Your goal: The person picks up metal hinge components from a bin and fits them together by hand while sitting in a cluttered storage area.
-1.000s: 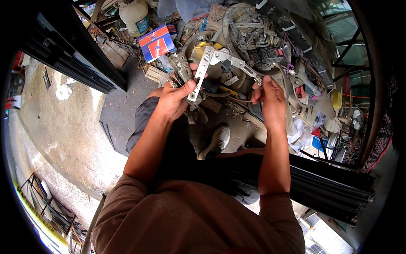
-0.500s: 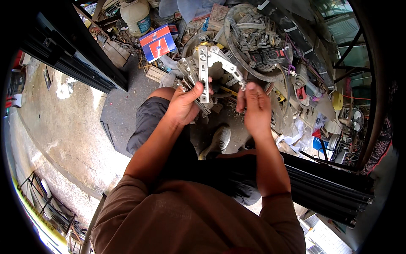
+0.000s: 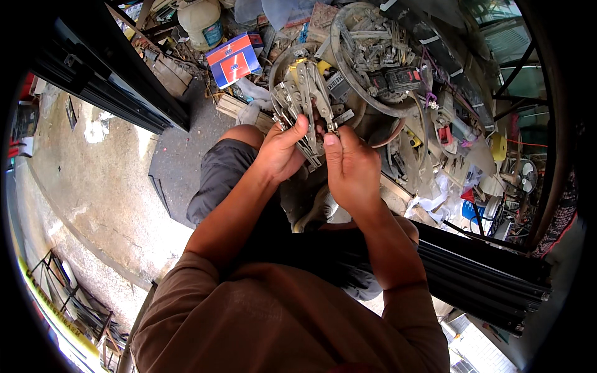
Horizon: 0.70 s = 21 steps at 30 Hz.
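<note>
My left hand (image 3: 283, 151) is closed round a bundle of silver metal hinges (image 3: 287, 98), its thumb pressed over them. A jointed metal hinge (image 3: 320, 95) with riveted arms stands up from the bundle, its two arms lying close together. My right hand (image 3: 354, 166) pinches the lower end of that arm between thumb and fingers, right beside my left hand. The fingers behind the metal are partly hidden.
Beyond my hands stands a large round tub (image 3: 341, 56) heaped with metal parts, with a dark power-tool battery (image 3: 398, 79) on top. An orange and blue box (image 3: 233, 61) and a white bucket (image 3: 200, 25) are at the far left. My shoe (image 3: 316, 211) is below.
My right hand has moved left and slightly down toward my left hand. The hinge's free arm has swung in from spread out to lie close along the other arm.
</note>
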Motion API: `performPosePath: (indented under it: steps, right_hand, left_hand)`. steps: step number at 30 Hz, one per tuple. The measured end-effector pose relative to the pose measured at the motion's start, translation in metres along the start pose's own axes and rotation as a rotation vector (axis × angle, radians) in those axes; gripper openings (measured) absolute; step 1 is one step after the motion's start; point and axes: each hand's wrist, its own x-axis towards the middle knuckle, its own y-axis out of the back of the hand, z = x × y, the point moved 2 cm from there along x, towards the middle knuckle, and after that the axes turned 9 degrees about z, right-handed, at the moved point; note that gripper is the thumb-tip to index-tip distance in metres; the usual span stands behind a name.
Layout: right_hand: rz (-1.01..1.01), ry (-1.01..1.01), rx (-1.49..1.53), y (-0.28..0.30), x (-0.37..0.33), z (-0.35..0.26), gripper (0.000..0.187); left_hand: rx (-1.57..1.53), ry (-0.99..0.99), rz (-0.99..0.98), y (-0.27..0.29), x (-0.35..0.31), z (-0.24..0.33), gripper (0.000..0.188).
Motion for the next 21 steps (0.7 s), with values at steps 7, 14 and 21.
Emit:
performPosePath:
  steps: [7,14,21]
  right_hand:
    - [-0.008,0.118,-0.159,-0.002,-0.002,-0.002,0.024]
    - [-0.006,0.171,-0.266,0.001,-0.001,-0.009,0.025]
    - [-0.042,0.176,-0.376,0.0,-0.002,-0.016,0.026]
  left_hand:
    - [-0.024,0.012,-0.048,-0.01,0.001,-0.002,0.043]
    - [-0.04,0.02,-0.046,-0.008,0.001,-0.006,0.044]
    - [-0.029,-0.006,0.006,0.001,0.001,-0.008,0.05]
